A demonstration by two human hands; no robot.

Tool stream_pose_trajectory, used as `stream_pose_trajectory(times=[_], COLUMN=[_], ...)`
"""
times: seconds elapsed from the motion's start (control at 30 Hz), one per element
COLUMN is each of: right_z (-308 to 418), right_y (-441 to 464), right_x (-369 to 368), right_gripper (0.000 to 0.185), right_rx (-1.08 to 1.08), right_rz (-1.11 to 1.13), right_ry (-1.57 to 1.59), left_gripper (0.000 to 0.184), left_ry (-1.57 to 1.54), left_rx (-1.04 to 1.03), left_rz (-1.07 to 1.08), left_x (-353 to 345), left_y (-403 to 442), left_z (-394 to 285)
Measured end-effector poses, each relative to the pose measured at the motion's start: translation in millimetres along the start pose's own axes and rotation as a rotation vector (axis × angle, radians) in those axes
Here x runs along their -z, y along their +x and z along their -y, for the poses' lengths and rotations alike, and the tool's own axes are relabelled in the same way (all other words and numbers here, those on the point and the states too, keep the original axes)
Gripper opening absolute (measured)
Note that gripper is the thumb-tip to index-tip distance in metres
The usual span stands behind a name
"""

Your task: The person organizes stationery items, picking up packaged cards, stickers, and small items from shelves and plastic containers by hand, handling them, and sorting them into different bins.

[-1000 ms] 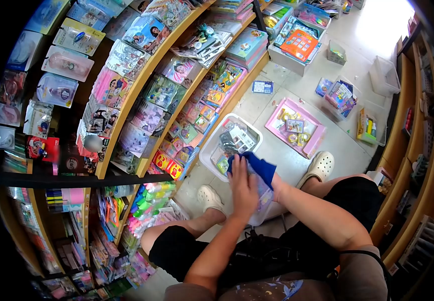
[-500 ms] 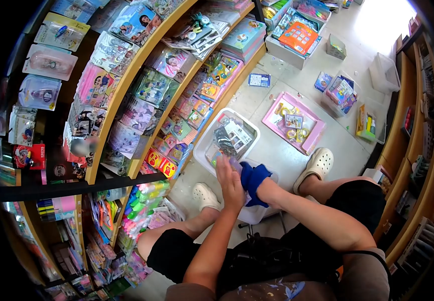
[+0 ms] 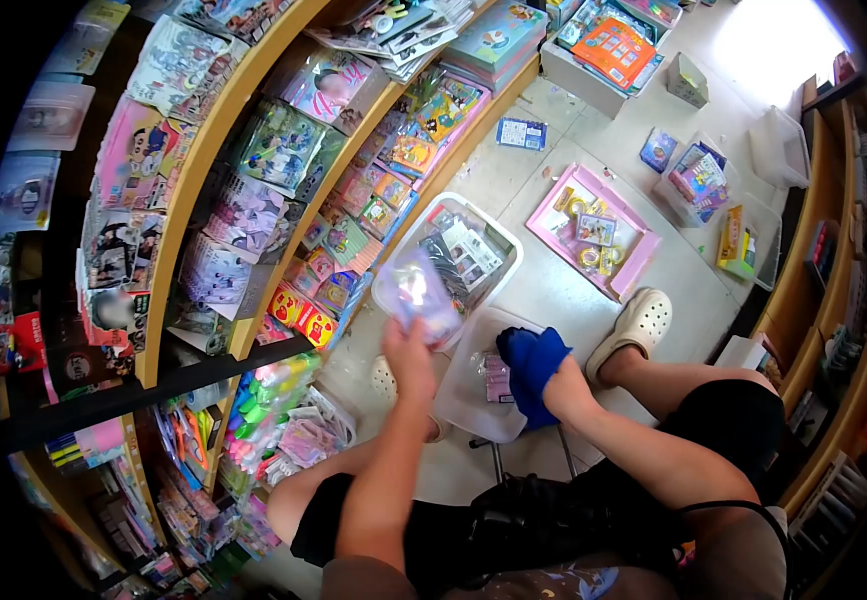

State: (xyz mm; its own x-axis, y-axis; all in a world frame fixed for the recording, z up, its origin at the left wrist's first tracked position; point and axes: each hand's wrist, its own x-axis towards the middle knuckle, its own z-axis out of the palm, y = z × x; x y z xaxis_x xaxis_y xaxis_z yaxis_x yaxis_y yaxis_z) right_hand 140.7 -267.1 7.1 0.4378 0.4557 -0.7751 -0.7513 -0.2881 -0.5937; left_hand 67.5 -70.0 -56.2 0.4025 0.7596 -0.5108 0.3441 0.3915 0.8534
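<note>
Between the fingers of my left hand [image 3: 409, 360] is a clear plastic packet with pale purple contents [image 3: 419, 292], blurred by motion. The packet is over the near-left side of a white plastic bin [image 3: 515, 243], which has dark and printed packets [image 3: 465, 255] inside. My right hand [image 3: 567, 392] is closed on a bunched blue cloth [image 3: 531, 366]; the cloth covers most of its fingers. Below the cloth stands a second translucent bin [image 3: 465, 385], with a small stack of pink packets [image 3: 496, 378] in it.
Shelves of stationery and cards [image 3: 253, 225] rise on the left; wooden shelving [image 3: 833, 270] runs along the right. On the floor are a pink tray with tape rolls [image 3: 643, 262], clear boxes [image 3: 779, 150], a blue card pack [image 3: 521, 134] and a carton [image 3: 583, 82]. Cream clogs [image 3: 635, 325] flank the bins.
My left hand has moved away from the blue cloth, leftward with the plastic packet. My right hand has shifted slightly right with the cloth, uncovering the pink packets in the nearer bin.
</note>
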Motion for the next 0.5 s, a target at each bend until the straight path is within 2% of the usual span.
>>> stream_pose_trajectory(times=[0.07, 0.23, 0.37, 0.47, 0.5], right_z=[-12.2, 10.9, 8.8, 3.0, -4.9], right_y=[1.2, -11.3, -1.7, 3.4, 4.6], right_x=[4.2, -0.1, 4.2, 8.2, 11.4], right_gripper=[0.027, 0.024, 0.026, 0.027, 0.028], right_rx=[0.043, -0.004, 0.016, -0.003, -0.012], right_rz=[-0.037, -0.063, -0.121, -0.120, -0.108], right_ry=[-0.007, -0.020, -0.018, -0.060, -0.089], left_gripper=[0.013, 0.009, 0.010, 0.016, 0.017], left_ry=[-0.096, 0.094, -0.027, 0.058, -0.031], left_rx=[-0.076, -0.155, -0.138, -0.099, -0.064], left_rz=[-0.155, -0.251, -0.347, -0.241, -0.252], left_x=[25.5, 115.8, 124.6, 130.6, 128.6], left_y=[64.0, 227.1, 285.0, 311.4, 318.6], left_z=[-1.0, 7.6, -10.1, -20.4, -18.7])
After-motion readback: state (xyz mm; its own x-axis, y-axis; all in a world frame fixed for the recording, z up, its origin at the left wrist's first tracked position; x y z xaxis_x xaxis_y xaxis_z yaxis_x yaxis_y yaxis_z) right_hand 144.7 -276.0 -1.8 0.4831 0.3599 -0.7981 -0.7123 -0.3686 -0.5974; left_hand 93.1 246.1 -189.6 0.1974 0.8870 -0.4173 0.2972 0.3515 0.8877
